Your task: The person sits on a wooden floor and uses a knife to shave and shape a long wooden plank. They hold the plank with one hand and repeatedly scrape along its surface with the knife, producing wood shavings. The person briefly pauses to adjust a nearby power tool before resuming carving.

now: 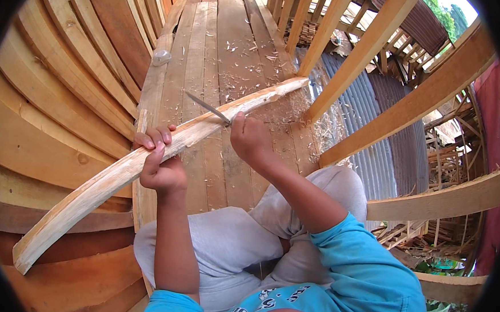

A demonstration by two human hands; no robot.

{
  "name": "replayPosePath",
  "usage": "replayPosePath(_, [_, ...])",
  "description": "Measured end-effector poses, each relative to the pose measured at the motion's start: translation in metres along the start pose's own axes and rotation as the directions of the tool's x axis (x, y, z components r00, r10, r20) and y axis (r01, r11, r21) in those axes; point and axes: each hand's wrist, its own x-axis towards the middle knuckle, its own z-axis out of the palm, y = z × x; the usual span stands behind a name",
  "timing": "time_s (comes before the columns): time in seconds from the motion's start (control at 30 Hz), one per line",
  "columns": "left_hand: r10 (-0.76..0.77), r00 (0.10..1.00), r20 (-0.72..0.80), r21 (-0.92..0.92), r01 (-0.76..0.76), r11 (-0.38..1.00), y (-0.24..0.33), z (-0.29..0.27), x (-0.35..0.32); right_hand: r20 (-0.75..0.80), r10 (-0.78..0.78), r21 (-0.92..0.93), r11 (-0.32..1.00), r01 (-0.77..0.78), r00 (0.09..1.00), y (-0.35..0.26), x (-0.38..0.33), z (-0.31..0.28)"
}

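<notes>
The long, curved wooden piece (199, 128) looks pale, rough-hewn and tan-streaked.

"What sort of place was this?"

"An open-air woodworking site, seen from where I stood: a blade (206, 106) was held to rough timber (86, 194) over a plank floor (205, 176) strewn with shavings (230, 44)."

"Open-air, you said?"

"Largely. Boards (59, 127) lined the left, bare wooden posts (366, 47) edged the right, and corrugated metal sheets (352, 101) and green foliage (458, 20) showed beyond them in daylight."
</notes>
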Motion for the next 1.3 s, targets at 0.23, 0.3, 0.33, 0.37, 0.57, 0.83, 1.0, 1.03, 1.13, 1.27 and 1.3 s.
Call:
replayPosePath(0.23, [0.018, 0.999, 0.043, -0.032, -0.017, 0.999, -0.010, 0.014, 0.003, -0.235, 0.266, 0.108, 0.963, -0.247, 0.935, 0.093, 0.052, -0.023])
replayPosePath(0.3, [0.023, 1.000, 0.014, -0.038, -0.022, 0.999, -0.008, 0.012, 0.003, -0.232, 0.302, 0.071, 0.953, -0.294, 0.925, 0.078, 0.037, -0.004])
replayPosePath(0.33, [0.029, 1.000, -0.003, -0.042, -0.029, 0.999, -0.006, 0.008, 0.002, -0.212, 0.278, 0.038, 0.960, -0.277, 0.937, 0.059, 0.027, 0.002])
replayPosePath(0.37, [0.022, 1.000, -0.010, -0.052, -0.022, 0.998, -0.007, 0.007, 0.001, -0.146, 0.221, 0.042, 0.975, -0.217, 0.964, 0.047, 0.019, 0.008])
replayPosePath(0.57, [-0.015, 1.000, 0.020, -0.012, 0.016, 1.000, -0.004, 0.011, 0.002, -0.249, 0.204, 0.004, 0.978, -0.210, 0.947, 0.064, 0.041, -0.008])
replayPosePath(0.83, [0.042, 0.999, 0.006, -0.037, -0.042, 0.998, -0.006, -0.002, 0.002, -0.158, 0.214, 0.026, 0.977, -0.212, 0.964, 0.030, 0.012, 0.001])
replayPosePath(1.0, [0.034, 0.999, 0.010, -0.011, -0.033, 0.999, 0.000, 0.000, 0.003, -0.212, 0.206, -0.050, 0.974, -0.221, 0.955, 0.049, 0.032, -0.006])
replayPosePath(1.03, [0.015, 0.999, 0.031, -0.023, -0.014, 1.000, -0.006, 0.011, 0.004, -0.274, 0.314, -0.020, 0.943, -0.332, 0.909, 0.113, 0.057, -0.024])
replayPosePath(1.13, [-0.006, 1.000, 0.030, -0.040, 0.007, 0.999, -0.012, 0.018, 0.003, -0.361, 0.419, 0.066, 0.903, -0.425, 0.833, 0.188, 0.075, -0.019])
replayPosePath(1.27, [0.019, 1.000, -0.010, -0.013, -0.019, 1.000, -0.002, 0.004, 0.002, -0.203, 0.372, 0.185, 0.923, -0.338, 0.906, 0.071, 0.037, 0.012])
replayPosePath(1.3, [0.022, 1.000, -0.007, -0.017, -0.022, 1.000, -0.003, 0.007, 0.001, -0.135, 0.302, 0.201, 0.941, -0.272, 0.944, 0.055, 0.026, 0.015])
